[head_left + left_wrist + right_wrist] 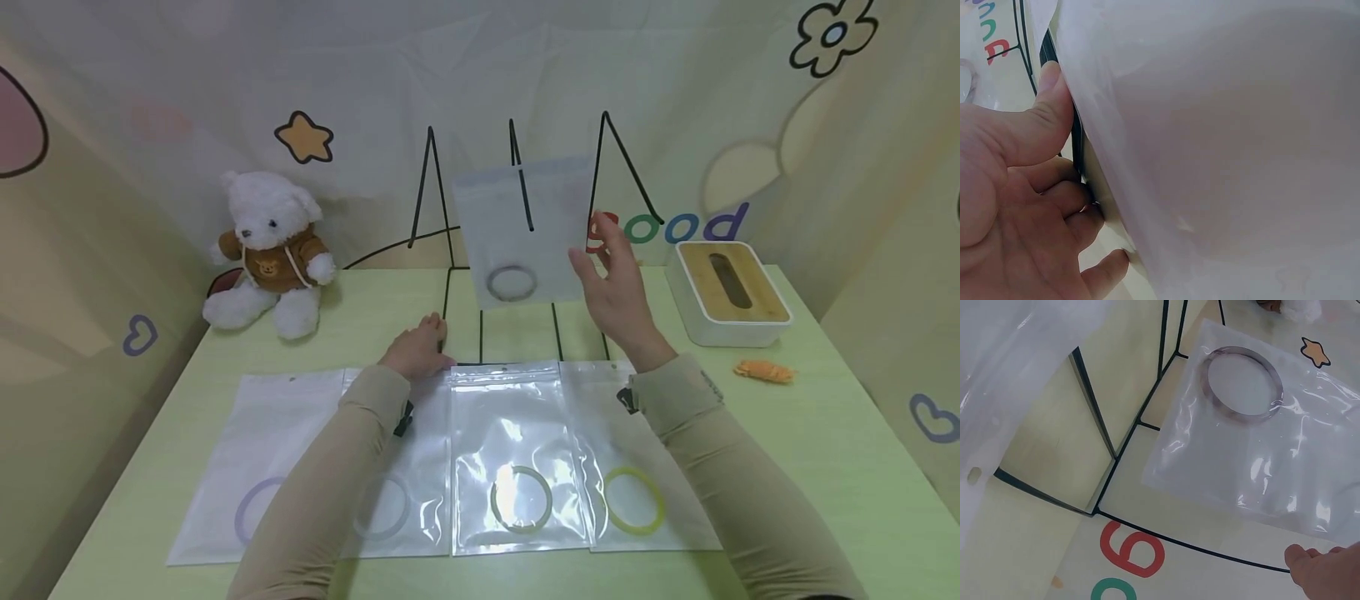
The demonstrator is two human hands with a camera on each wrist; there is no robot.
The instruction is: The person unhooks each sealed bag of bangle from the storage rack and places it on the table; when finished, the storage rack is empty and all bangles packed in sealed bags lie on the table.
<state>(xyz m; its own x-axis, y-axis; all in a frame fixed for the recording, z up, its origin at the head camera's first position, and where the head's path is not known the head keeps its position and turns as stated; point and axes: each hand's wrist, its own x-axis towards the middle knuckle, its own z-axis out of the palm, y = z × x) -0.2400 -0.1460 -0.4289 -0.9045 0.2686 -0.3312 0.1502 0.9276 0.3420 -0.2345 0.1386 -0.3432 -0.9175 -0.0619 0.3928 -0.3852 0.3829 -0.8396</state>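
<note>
A black wire display rack (481, 337) stands at the back of the table. On its middle hook hangs a clear zip bag (487, 225) with a brownish bangle (512, 283) low inside. My left hand (418, 348) is at the rack's front left corner; in the left wrist view its thumb (1054, 112) and curled fingers hold the black wire. Beside the hanging bag's right edge is my right hand (618, 292), raised, fingers loosely spread and holding nothing. In the right wrist view its fingertips (1310, 559) are apart from the bag.
Several zip bags with bangles lie in a row in front: a bag (225, 467) at left, a shiny bag (517, 433), and a bag with a yellow bangle (633, 527). A teddy bear (270, 250), tissue box (727, 333) and small orange item (765, 372) flank the rack.
</note>
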